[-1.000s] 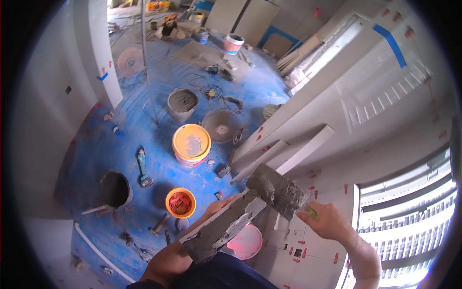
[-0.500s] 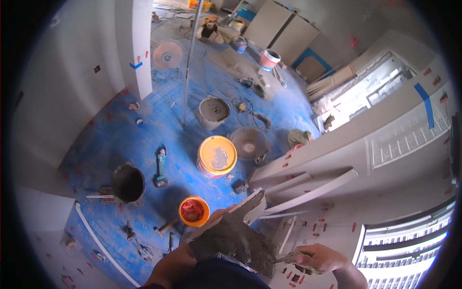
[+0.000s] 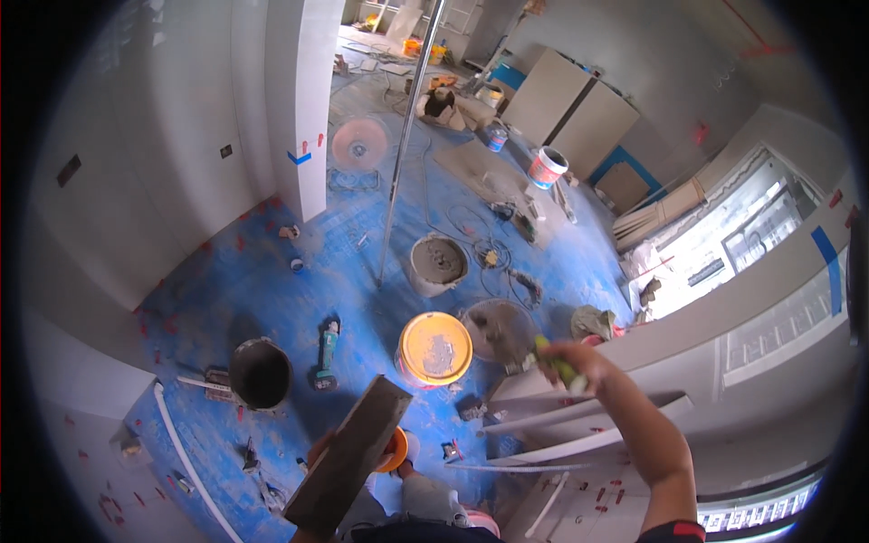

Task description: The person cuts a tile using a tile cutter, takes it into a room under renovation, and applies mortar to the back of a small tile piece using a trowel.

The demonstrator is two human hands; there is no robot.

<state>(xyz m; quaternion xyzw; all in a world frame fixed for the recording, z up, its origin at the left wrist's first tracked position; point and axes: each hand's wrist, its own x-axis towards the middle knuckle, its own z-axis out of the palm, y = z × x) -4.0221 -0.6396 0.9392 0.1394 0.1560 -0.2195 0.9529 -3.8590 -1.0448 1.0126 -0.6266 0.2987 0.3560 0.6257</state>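
My left hand (image 3: 319, 447), partly hidden, grips a narrow flat slab (image 3: 351, 455) with grey mortar on its upper face. It is held tilted in front of my legs, partly covering an orange bucket (image 3: 399, 450). To the right, my raised right hand (image 3: 584, 364) is closed round the green handle of a trowel (image 3: 520, 364), which is blurred by motion. Its blade points left, above or in front of a round grey dish (image 3: 498, 328) on the floor; whether they touch I cannot tell. Left of that dish stands a bucket with a yellow lid (image 3: 434, 348).
Farther off is a bucket of grey mortar (image 3: 439, 262), near a metal pole (image 3: 407, 136) and loose cables. A black bucket (image 3: 261, 373) and a green angle grinder (image 3: 327, 355) are on the left. White strips (image 3: 561, 447) lie beside the right-hand wall.
My right hand has lifted the trowel off the slab and swung it forward. The slab has turned more lengthwise and moved left. The whole view has shifted, with floor objects now lower and farther right.
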